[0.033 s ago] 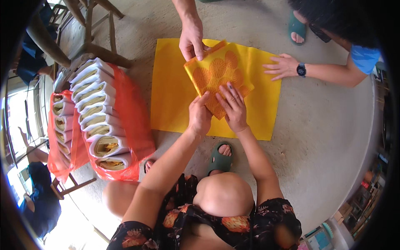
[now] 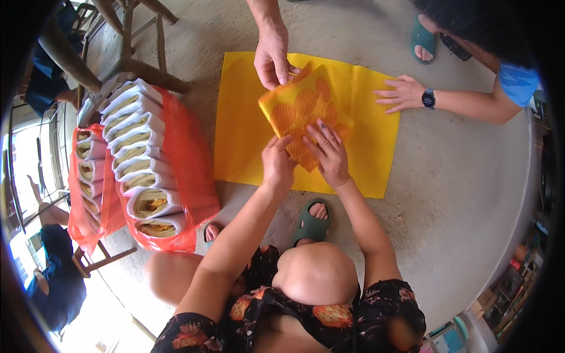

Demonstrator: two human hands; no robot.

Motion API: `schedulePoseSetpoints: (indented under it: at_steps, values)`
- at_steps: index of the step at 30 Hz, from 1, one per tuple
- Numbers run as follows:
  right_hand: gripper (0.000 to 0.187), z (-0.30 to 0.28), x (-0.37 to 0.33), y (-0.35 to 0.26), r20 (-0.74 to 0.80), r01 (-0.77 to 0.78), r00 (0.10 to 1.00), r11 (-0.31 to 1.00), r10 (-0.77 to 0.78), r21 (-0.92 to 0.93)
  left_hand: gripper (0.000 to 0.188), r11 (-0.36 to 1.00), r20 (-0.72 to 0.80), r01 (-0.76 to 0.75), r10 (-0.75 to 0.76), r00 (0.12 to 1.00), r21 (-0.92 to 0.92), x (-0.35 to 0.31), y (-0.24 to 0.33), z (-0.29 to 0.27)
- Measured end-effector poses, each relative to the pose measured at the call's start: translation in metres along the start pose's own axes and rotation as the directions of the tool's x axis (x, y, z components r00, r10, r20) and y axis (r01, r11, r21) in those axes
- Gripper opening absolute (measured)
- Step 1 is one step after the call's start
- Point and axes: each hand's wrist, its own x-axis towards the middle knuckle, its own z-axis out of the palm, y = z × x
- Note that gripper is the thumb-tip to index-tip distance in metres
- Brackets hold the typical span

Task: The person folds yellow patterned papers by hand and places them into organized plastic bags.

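Note:
A folded piece of yellow paper or cloth with an orange scalloped pattern (image 2: 300,109) is held at an angle over a larger plain yellow sheet (image 2: 241,135) on the floor. My left hand (image 2: 278,160) pinches its lower left edge, thumb on top. Fingers spread, my right hand (image 2: 329,154) lies flat on its lower right part. At the far edge, another person's hand (image 2: 272,59) grips the folded piece. A second person's hand (image 2: 400,94), with a dark watch on the wrist, rests open on the right side of the yellow sheet.
Several white-wrapped rolled bundles (image 2: 138,138) stand stacked in red plastic bags (image 2: 182,159) at the left. Behind them is a wooden chair (image 2: 132,44). Green sandals on my feet (image 2: 315,217) sit just below the sheet. Shelves with assorted items (image 2: 518,270) line the right rim.
The folded piece has shifted slightly, its far fold now standing looser near the other person's fingers. My left hand has moved a little down and left along its edge.

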Motion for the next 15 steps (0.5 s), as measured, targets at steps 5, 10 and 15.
schedulePoseSetpoints:
  at_steps: [5, 10, 15]
  values:
    - [0.039, 0.02, -0.049, 0.02, 0.212, 0.16, 0.958, 0.975, -0.192, 0.156, 0.034, -0.02, 0.253, -0.61, 0.921, 0.298, 0.792, -0.01, 0.022, -0.03]
    - [0.042, 0.03, -0.079, 0.016, 0.39, 0.19, 0.881, 0.955, -0.269, 0.228, 0.058, -0.372, 0.907, -0.881, -0.186, 0.377, 0.291, 0.014, 0.002, -0.052]
    - [0.047, 0.013, -0.081, 0.014, 0.362, -0.099, 0.931, 0.92, -0.049, 0.379, 0.069, -0.352, 0.829, -0.881, -0.349, 0.437, 0.316, 0.033, 0.008, -0.122]
